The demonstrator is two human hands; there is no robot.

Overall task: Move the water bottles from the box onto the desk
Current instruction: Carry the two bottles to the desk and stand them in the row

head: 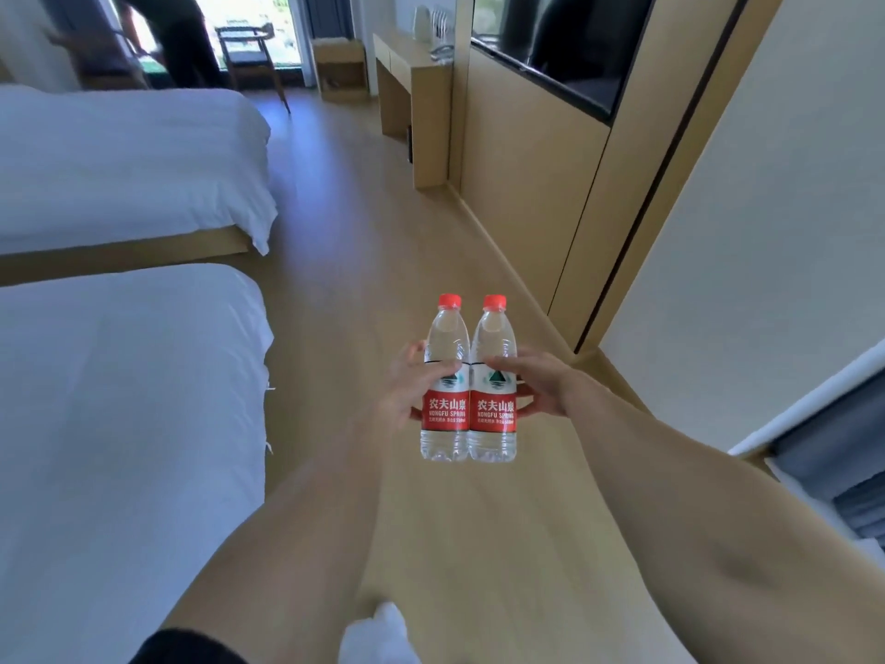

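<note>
Each hand, left hand (411,393) and right hand (536,384), has its fingers wrapped round a full, heavy, slippery bottle (445,381), held by the middle, far from the counter (412,64).

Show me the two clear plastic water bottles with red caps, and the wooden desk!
Left clear plastic water bottle with red cap (445,414): head view, on its red label.
Right clear plastic water bottle with red cap (494,414): head view, on its red label.
Light wooden desk (397,52): head view, on its top.
</note>
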